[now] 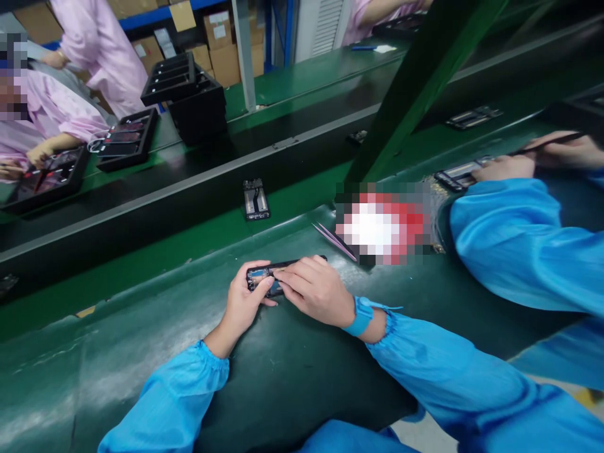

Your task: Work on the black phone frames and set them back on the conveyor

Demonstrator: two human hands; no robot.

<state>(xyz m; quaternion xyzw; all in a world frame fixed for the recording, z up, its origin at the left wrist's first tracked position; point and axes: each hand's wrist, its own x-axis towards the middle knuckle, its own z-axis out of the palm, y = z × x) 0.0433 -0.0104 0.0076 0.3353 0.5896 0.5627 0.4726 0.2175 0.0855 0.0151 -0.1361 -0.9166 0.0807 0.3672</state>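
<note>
An opened phone chassis (pixel 257 277) with bare inner parts lies low over the green mat (pixel 283 358), its long side running left to right. My left hand (pixel 245 296) is closed round its left end, thumb on top. My right hand (pixel 314 286) reaches across the right part with fingertips pinched together over the inner parts; what they pinch, if anything, is hidden. A blue band circles my right wrist. Tweezers (pixel 336 242) lie to the right, beyond my right hand.
Another phone chassis (pixel 257 200) rests on the dark strip ahead. A blurred red and white item (pixel 382 226) is beside the tweezers. At right, a co-worker's hands (pixel 507 168) handle a chassis. A green post (pixel 415 94) slants across. Black trays (pixel 193 100) stand stacked behind.
</note>
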